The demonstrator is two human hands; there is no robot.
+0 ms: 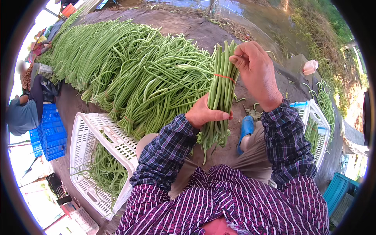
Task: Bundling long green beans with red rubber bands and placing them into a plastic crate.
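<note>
My left hand (207, 113) grips an upright bundle of green long beans (220, 97) near its lower part, the thumb across the front. A red band (224, 77) goes around the bundle in its upper part. At the bundle's top right is my right hand (252, 64), its thumb and bent fingers pinched together beside the bean ends; whether they hold a bean cannot be told. Behind the bundle and to its left spreads a long heap of green long beans (141, 73) on the dark ground sheet.
A white plastic crate (77, 144) with loose beans stands at my left. Another crate (325, 129) with beans is at my right, near a pink container (310, 67). Blue crates (54, 132) and a seated person (23, 111) are at the far left.
</note>
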